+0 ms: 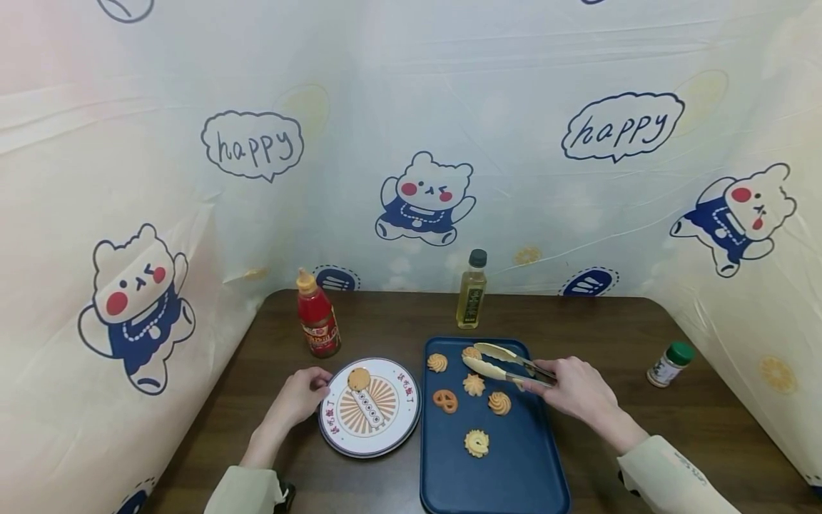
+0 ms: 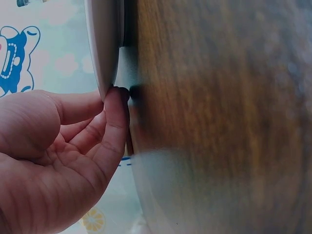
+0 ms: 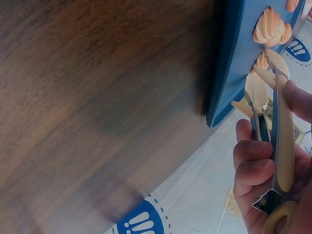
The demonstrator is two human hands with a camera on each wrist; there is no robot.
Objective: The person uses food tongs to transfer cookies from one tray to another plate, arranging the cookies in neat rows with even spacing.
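My left hand [image 1: 299, 396] pinches the rim of a white printed plate [image 1: 401, 421], thumb above and fingers under the edge in the left wrist view. A round cookie [image 1: 359, 379] lies on the plate near its far side. In my right hand [image 1: 576, 387] is a pair of tongs [image 1: 484, 368] with cream tips, which reach over the far end of a blue tray [image 1: 494, 485]. The tips stand apart around a cookie [image 1: 472, 353] there. Other cookies on the tray include a star-shaped one [image 1: 474, 385], a pretzel [image 1: 445, 401], a swirl [image 1: 499, 403] and a ring-shaped one [image 1: 477, 443].
A red sauce bottle [image 1: 319, 321] with a yellow cap stands behind the plate. An oil bottle [image 1: 472, 293] is behind the tray. To the right sits a small green-capped jar [image 1: 670, 365]. A printed cloth [image 1: 514, 214] hangs around the wooden table [image 1: 616, 335].
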